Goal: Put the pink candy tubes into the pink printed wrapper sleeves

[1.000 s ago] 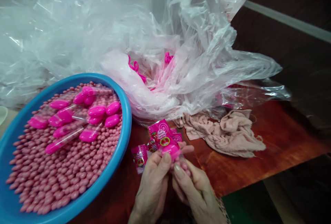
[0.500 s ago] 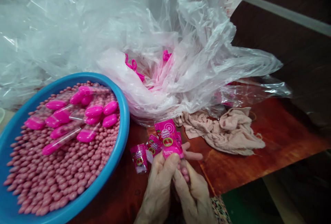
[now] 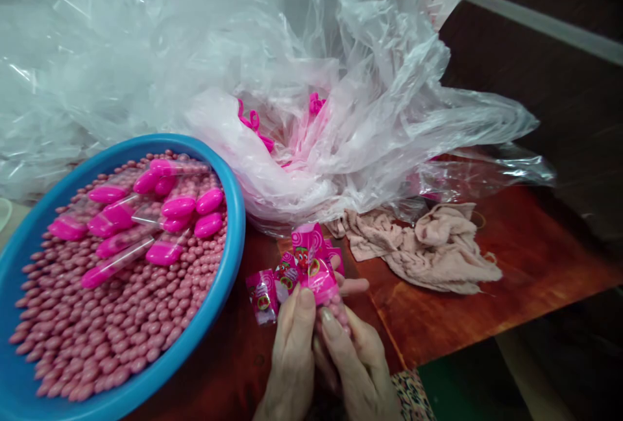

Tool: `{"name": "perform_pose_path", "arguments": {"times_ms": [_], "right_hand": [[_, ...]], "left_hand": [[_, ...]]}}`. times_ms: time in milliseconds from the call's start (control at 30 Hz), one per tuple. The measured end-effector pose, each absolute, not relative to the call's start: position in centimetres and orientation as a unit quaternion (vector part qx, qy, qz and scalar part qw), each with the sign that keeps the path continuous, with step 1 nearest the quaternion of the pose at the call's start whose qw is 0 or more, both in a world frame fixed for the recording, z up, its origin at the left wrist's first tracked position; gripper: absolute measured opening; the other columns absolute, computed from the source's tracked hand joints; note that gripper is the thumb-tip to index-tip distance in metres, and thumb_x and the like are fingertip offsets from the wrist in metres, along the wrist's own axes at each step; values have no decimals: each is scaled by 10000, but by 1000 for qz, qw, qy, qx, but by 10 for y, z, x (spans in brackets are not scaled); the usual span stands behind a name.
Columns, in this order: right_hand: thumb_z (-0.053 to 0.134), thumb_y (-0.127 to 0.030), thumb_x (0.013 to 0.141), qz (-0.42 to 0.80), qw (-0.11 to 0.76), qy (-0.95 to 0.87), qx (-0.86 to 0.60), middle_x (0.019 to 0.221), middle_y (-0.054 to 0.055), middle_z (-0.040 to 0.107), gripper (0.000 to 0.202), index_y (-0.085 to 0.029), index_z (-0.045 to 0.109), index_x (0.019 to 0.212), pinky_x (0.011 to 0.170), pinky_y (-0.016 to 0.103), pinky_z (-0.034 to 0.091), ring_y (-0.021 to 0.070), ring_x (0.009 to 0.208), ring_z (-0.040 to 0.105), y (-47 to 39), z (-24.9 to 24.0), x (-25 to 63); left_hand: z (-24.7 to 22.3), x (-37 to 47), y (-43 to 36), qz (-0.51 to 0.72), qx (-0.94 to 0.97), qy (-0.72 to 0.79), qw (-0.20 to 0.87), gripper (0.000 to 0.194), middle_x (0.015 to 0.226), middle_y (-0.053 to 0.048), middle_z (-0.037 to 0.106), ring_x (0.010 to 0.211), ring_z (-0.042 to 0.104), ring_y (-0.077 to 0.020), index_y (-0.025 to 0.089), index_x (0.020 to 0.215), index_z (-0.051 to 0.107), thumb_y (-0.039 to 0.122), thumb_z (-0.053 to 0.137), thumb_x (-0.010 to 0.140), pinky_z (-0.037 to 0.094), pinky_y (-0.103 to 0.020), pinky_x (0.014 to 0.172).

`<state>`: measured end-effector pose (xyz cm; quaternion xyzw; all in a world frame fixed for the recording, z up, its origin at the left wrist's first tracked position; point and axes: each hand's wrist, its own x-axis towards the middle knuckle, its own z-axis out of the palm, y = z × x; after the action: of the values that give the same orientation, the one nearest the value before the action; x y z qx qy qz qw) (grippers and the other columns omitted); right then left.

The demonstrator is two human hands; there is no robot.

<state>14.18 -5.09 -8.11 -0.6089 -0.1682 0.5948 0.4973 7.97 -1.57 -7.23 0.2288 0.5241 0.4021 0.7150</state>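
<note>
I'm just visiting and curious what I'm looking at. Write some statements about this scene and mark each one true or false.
1. The left hand and right hand hold one packet between them. True.
2. That packet is solid green. False: it is bright pink, with a clear part.
3. Many pink balls lie in the blue basin. True.
4. The basin is to the right of both hands. False: it is to their left.
5. A crumpled cloth lies on the table. True.
6. The basin holds balls alone. False: clear pieces with bright pink ends lie on top.
</note>
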Motion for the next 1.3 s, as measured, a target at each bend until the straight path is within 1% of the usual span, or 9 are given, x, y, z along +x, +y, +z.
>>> {"name": "perform_pose_path", "arguments": {"times_ms": [100, 167, 300, 367, 467, 700, 967, 1100, 1300], "right_hand": [[598, -698, 687, 462, 461, -197, -731, 749, 62, 664, 572, -191, 695, 934, 682, 296, 499, 208, 702, 608, -60, -82, 139], [595, -716, 670, 432, 457, -225, -744, 739, 61, 663, 595, -182, 695, 915, 697, 305, 487, 212, 705, 599, -60, -83, 139], [594, -601, 773, 595, 501, -210, -593, 510, -44, 472, 429, -185, 571, 670, 453, 210, 367, 91, 460, 405, -46, -85, 147], [557, -564, 824, 699, 502, -147, -488, 418, -101, 346, 416, -186, 507, 656, 369, 176, 245, 48, 363, 244, -39, -87, 151], [572, -589, 799, 754, 503, -65, -418, 355, -135, 302, 422, -182, 513, 705, 321, 152, 192, 25, 308, 155, -35, -89, 152], [630, -564, 772, 764, 509, -23, -397, 358, -128, 323, 417, -177, 514, 670, 314, 116, 208, 10, 308, 170, -35, -87, 146], [629, -536, 796, 790, 496, -9, -360, 362, -135, 311, 397, -181, 496, 680, 308, 109, 208, 8, 311, 148, -36, -89, 150], [619, -603, 768, 798, 486, -11, -357, 354, -129, 315, 441, -189, 502, 672, 310, 122, 210, 11, 303, 158, -38, -86, 150], [631, -625, 733, 671, 500, -150, -527, 454, -28, 460, 429, -206, 605, 646, 377, 240, 364, 104, 381, 386, -46, -80, 149]], "left_hand": [[-71, 82, -22, 381, 228, 533, 720, 485, 1002, -124, 743, 920, 657, -262, 151, 1084, 701, 506, 442, 879, 505, -355, 836], [-70, 81, -22, 387, 229, 525, 722, 462, 1007, -119, 741, 916, 658, -251, 151, 1051, 716, 490, 451, 883, 503, -335, 834], [-71, 76, -14, 435, 176, 472, 746, 374, 980, -114, 749, 928, 658, -244, 166, 1047, 720, 428, 516, 875, 494, -337, 851], [-71, 72, -9, 449, 151, 445, 760, 361, 952, -121, 754, 926, 661, -248, 161, 1034, 727, 411, 515, 881, 500, -353, 846], [-73, 71, -4, 457, 131, 436, 764, 328, 881, -123, 764, 891, 673, -250, 151, 959, 755, 390, 550, 866, 511, -360, 828], [-75, 73, 0, 454, 121, 447, 761, 225, 727, -93, 762, 751, 692, -218, 163, 854, 779, 345, 662, 794, 529, -346, 783], [-81, 67, 3, 454, 101, 401, 789, 282, 780, -109, 764, 715, 691, -220, 159, 883, 773, 381, 734, 712, 534, -345, 756], [-77, 72, 1, 452, 92, 422, 780, 224, 755, -103, 764, 585, 658, -168, 171, 866, 777, 302, 768, 684, 535, -301, 662], [-61, 74, -8, 453, 176, 449, 750, 270, 685, -94, 751, 447, 528, -95, 162, 815, 790, 401, 741, 698, 448, -207, 455]]}}
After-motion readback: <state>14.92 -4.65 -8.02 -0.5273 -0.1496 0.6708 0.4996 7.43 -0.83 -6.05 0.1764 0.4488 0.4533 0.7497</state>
